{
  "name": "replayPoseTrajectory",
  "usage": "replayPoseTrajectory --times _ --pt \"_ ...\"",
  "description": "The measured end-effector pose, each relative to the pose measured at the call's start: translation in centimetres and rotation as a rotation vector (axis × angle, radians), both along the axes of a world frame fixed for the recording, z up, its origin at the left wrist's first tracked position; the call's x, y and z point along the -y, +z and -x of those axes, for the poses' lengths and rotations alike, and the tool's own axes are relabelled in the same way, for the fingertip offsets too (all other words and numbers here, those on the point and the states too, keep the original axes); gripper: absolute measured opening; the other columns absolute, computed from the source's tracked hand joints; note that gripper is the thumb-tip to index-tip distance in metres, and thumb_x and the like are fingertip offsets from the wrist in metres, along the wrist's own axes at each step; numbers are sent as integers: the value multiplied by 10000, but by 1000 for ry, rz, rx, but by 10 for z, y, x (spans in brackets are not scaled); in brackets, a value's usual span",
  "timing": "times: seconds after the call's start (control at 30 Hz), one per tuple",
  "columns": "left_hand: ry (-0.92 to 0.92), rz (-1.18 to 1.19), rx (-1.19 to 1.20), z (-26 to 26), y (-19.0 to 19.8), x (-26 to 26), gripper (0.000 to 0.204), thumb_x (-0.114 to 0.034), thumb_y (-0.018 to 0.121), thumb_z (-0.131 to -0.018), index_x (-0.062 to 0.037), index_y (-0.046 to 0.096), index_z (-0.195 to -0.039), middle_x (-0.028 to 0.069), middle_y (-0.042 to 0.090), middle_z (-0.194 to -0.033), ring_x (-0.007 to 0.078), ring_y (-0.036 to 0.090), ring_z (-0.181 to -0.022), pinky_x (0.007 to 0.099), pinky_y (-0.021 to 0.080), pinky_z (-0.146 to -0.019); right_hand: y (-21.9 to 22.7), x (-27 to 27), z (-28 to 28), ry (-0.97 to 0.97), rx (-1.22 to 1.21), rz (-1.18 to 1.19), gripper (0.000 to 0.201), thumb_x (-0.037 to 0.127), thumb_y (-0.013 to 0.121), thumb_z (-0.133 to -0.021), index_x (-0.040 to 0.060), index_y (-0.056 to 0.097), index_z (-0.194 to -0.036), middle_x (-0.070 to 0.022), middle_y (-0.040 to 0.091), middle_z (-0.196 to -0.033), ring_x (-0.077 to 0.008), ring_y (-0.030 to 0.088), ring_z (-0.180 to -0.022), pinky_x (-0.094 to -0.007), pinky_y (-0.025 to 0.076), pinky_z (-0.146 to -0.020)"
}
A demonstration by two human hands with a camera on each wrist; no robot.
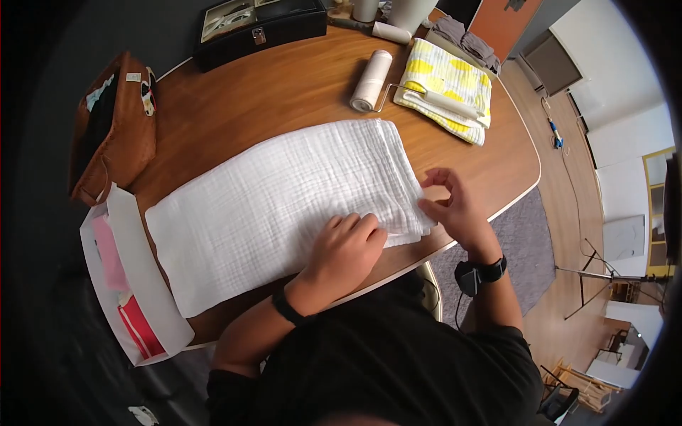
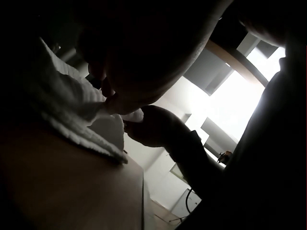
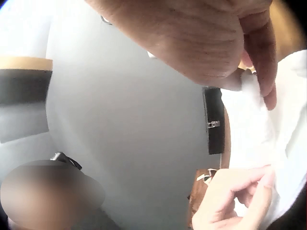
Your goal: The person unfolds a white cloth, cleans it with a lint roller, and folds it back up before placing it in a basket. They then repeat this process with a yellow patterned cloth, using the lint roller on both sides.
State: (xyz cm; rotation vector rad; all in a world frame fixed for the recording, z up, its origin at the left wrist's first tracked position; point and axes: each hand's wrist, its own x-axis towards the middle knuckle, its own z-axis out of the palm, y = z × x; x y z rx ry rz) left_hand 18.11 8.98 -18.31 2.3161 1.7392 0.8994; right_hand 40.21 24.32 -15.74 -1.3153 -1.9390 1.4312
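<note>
A white gauzy cloth (image 1: pixel 270 199) with a crinkled weave lies folded into a long rectangle across the wooden table. At its near edge, right of the middle, my left hand (image 1: pixel 344 248) pinches the fabric between thumb and forefinger, as the right wrist view shows. My right hand (image 1: pixel 458 209) is at the cloth's right end, its thumb and fingers pinching the layered edge. Both hands (image 3: pixel 206 43) hold the white cloth (image 3: pixel 249 124) a short way apart in the right wrist view. The left wrist view is dark, with the cloth's edge (image 2: pixel 105 134) lifted in folds.
A lint roller (image 1: pixel 371 82) and a folded yellow-and-white cloth (image 1: pixel 447 85) lie beyond the white cloth. A black case (image 1: pixel 263 35) stands at the back. On the left are a brown leather bag (image 1: pixel 128 142) and a white box (image 1: pixel 135 241) holding pink and red items.
</note>
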Motion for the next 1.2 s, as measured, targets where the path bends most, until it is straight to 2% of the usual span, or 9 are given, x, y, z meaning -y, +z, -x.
replayPoseTrajectory --times 0.23,0.33,0.4,0.67,0.8,0.87,0.97,1.1,1.2 --pt "-27 15 81 7 -3 8 16 -113 702 -910 -111 692 -923 32 610 -1014 251 635 -947 414 502 -816 8 24 7 1 187 199 479 137 825 -949 -48 642 -1351 -145 724 -1199 -204 758 -936 -359 621 -831" --pt "22 -10 57 4 -5 16 128 -151 665 -936 -117 707 -1052 27 621 -1109 236 641 -1031 408 512 -862 -5 24 4 110 372 -105 438 136 833 -930 -60 670 -1286 -130 744 -1073 -184 741 -911 -353 602 -797" --pt "-15 10 93 2 -12 18 188 -164 628 -963 -93 676 -1130 60 613 -1127 247 634 -1059 415 521 -897 -3 22 11 134 474 -71 376 132 829 -921 -45 688 -1222 -120 747 -968 -162 715 -876 -344 580 -766" --pt "-47 102 311 42 3 43 292 -161 776 -916 -40 676 -1162 112 652 -1201 306 675 -1087 449 549 -943 -1 25 11 49 271 -193 236 79 780 -955 -10 628 -1111 -104 698 -947 -183 662 -805 -337 565 -698" --pt "364 93 366 111 23 75 270 -108 791 -941 -35 690 -1181 156 667 -1267 357 653 -1199 456 535 -1040 11 31 10 65 291 -253 216 76 752 -1006 11 562 -1086 -83 674 -926 -142 655 -777 -305 554 -676" --pt "720 43 200 147 23 96 336 -116 783 -958 -28 650 -1254 199 626 -1341 398 607 -1274 472 504 -1095 14 34 7 75 300 -261 197 61 741 -1009 18 562 -1080 -69 674 -921 -126 644 -762 -291 535 -671" --pt "1154 75 -142 193 5 128 440 -172 762 -971 13 602 -1337 237 598 -1356 450 589 -1238 556 492 -1054 6 34 4 21 -55 60 168 53 702 -1030 15 591 -1150 -47 704 -930 -100 638 -743 -269 505 -663" --pt "1322 129 -110 230 -14 137 519 -209 714 -1009 73 555 -1415 303 592 -1389 482 567 -1289 562 461 -1105 9 34 12 111 28 322 366 55 658 -1048 -15 571 -1397 -60 750 -923 -83 631 -736 -267 493 -661" --pt "1337 116 -152 261 -45 139 552 -229 694 -1023 78 534 -1454 340 607 -1387 491 581 -1291 554 462 -1113 -1 29 7 165 97 396 361 60 656 -1048 -25 582 -1391 -63 747 -908 -87 638 -725 -264 490 -643"
